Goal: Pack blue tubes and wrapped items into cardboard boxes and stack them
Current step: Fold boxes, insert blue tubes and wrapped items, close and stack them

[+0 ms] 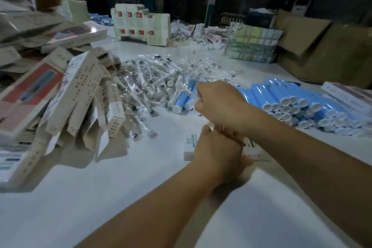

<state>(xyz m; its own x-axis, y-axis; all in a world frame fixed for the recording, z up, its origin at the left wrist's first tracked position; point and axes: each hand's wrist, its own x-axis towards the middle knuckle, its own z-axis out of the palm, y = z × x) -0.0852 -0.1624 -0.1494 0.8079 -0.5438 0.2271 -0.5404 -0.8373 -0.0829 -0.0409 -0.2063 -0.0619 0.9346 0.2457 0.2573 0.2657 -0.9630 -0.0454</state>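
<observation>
My left hand [216,152] grips a small white cardboard box [190,144] with green print, lying on the white table [100,197]. Just above it, my right hand [219,104] is curled over blue tubes [182,100] and a clear wrapped item at the edge of the piles; what exactly its fingers hold is hidden. A big stack of blue tubes [302,100] with white caps lies to the right. A heap of clear-wrapped items [153,78] spreads across the middle of the table.
Flat and folded cardboard boxes [80,94] pile up at the left. More printed boxes [141,24] stand at the back, a wrapped bundle [253,44] and brown cartons [322,50] at the back right. One long box [346,96] lies at the far right.
</observation>
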